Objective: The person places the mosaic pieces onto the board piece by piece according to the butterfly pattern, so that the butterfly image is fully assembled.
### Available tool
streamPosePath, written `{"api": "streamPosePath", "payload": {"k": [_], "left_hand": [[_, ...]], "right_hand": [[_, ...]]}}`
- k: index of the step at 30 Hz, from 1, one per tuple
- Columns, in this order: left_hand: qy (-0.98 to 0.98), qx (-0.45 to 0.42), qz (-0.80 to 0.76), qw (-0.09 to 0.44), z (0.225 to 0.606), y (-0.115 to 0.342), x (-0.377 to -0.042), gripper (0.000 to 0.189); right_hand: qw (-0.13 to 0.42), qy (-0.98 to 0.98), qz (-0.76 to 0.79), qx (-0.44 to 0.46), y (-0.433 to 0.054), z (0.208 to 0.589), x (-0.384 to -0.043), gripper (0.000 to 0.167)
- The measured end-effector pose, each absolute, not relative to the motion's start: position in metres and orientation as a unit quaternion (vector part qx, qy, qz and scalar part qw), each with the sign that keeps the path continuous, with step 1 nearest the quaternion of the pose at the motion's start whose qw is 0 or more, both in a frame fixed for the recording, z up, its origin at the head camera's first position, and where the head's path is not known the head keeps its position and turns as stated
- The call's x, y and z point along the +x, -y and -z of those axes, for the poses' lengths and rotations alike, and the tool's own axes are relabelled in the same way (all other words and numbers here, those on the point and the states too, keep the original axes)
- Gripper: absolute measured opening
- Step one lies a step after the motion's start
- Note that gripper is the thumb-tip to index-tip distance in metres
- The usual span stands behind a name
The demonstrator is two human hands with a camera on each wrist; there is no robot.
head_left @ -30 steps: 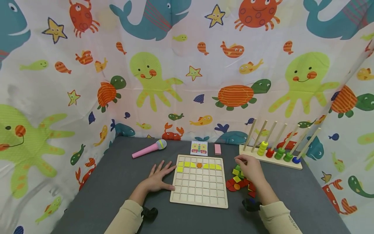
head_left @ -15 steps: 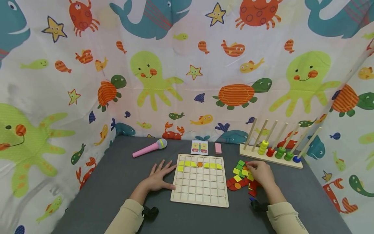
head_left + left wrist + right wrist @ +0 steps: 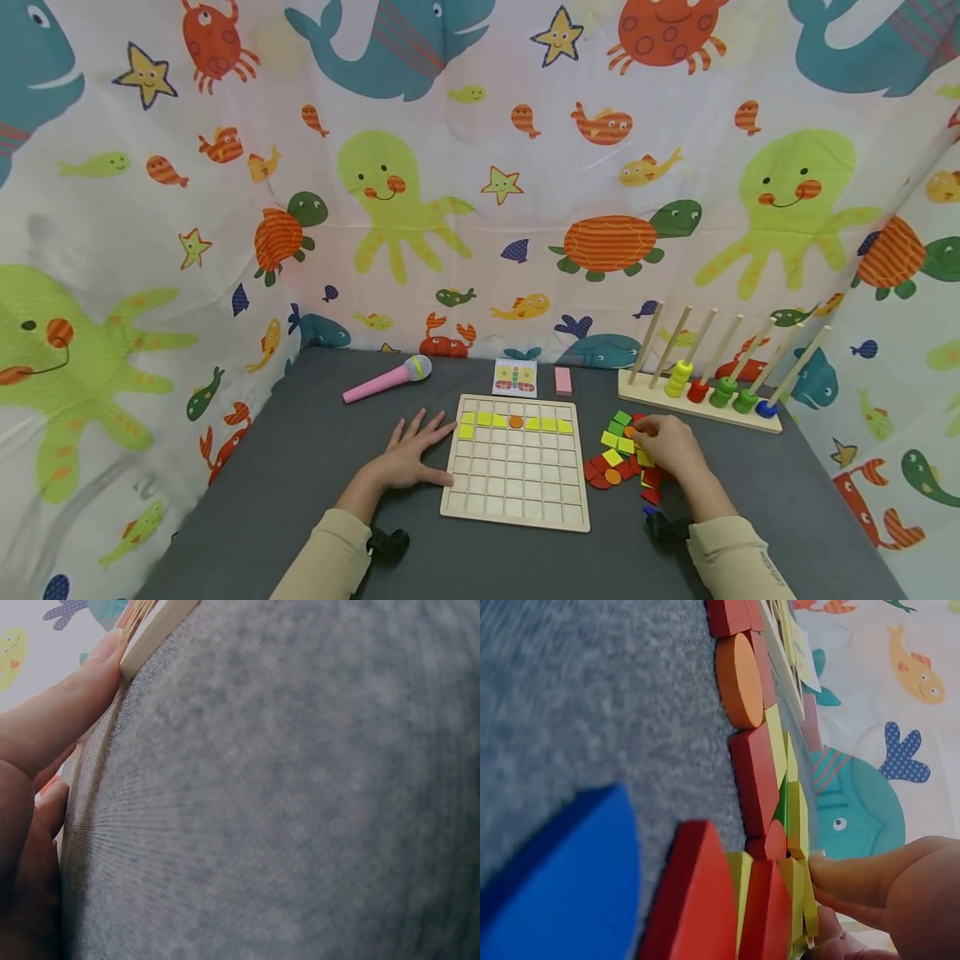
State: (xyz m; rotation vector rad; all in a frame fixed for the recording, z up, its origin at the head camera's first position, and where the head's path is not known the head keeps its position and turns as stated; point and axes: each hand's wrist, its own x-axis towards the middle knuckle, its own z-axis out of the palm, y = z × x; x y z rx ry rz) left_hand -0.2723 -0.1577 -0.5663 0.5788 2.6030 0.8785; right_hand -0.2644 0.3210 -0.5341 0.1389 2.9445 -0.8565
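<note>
While a square, pale wooden grid board (image 3: 517,477) is touched by the spread left hand (image 3: 408,456), flat multicoloured tiles (image 3: 625,446) are touched by the right hand (image 3: 672,446); whether one is pinched cannot be told. Beyond it, a wooden bead abacus (image 3: 699,406) is seen.

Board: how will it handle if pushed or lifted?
Likely stiff: the board looks wooden, with straight edges. It should slide rather than tip, lying flat on the table. The yellow tiles might slip out if it tilts, since nothing covers them.
</note>
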Motion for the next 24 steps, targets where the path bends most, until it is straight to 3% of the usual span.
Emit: {"api": "streamPosePath", "payload": {"k": [16,24], "left_hand": [[-0.915,0.207,-0.304,0.166,0.569,0.158,-0.273,0.106],[-0.914,0.213,-0.305,0.160,0.565,0.157,-0.272,0.102]], "right_hand": [[0.022,-0.940,0.332,0.079,-0.314,0.530,-0.267,0.025],[0.013,-0.927,0.368,0.075,-0.300,0.515,-0.272,0.039]]}}
